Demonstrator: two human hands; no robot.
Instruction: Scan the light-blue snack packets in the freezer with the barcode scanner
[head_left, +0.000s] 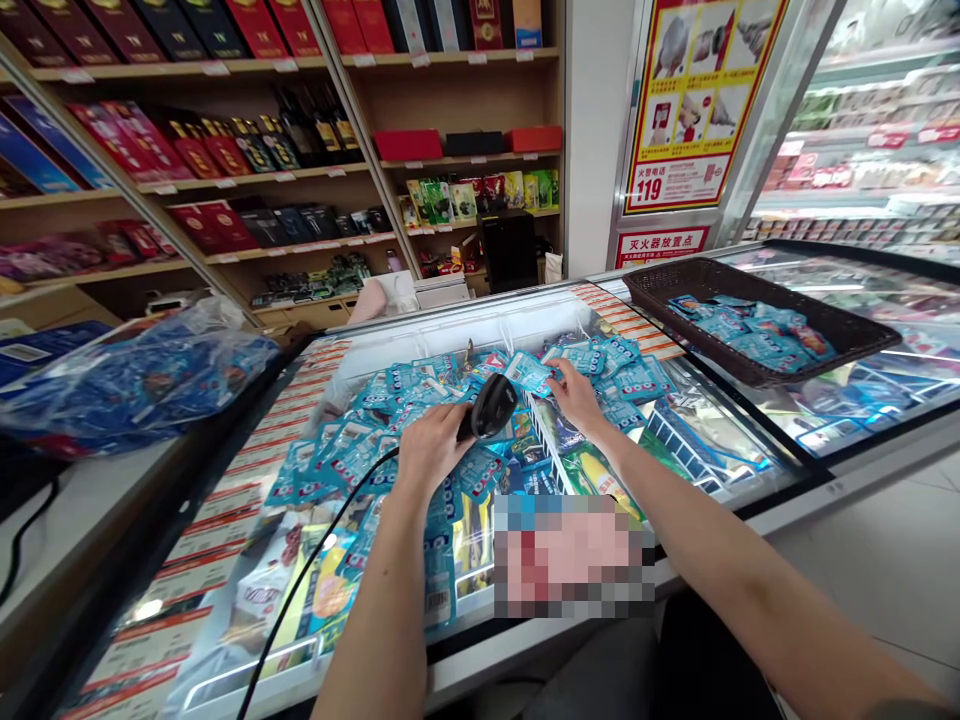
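Note:
My left hand (433, 445) is wrapped round the handle of a black corded barcode scanner (495, 408). The scanner's head points right, toward a blue snack packet (531, 372). My right hand (576, 396) pinches that packet by its right edge, just above the other packets. Many similar blue packets (409, 385) lie spread over the glass top of a chest freezer (480, 570) around both hands. From the scanner a black cord (300, 580) runs down past my left forearm.
A brown basket (847, 335) with more blue packets stands on the freezer at the right. To the left, a clear plastic bag (142, 385) full of blue packets lies on a counter (82, 510). Shelves (262, 175) of boxes and bottles line the back wall.

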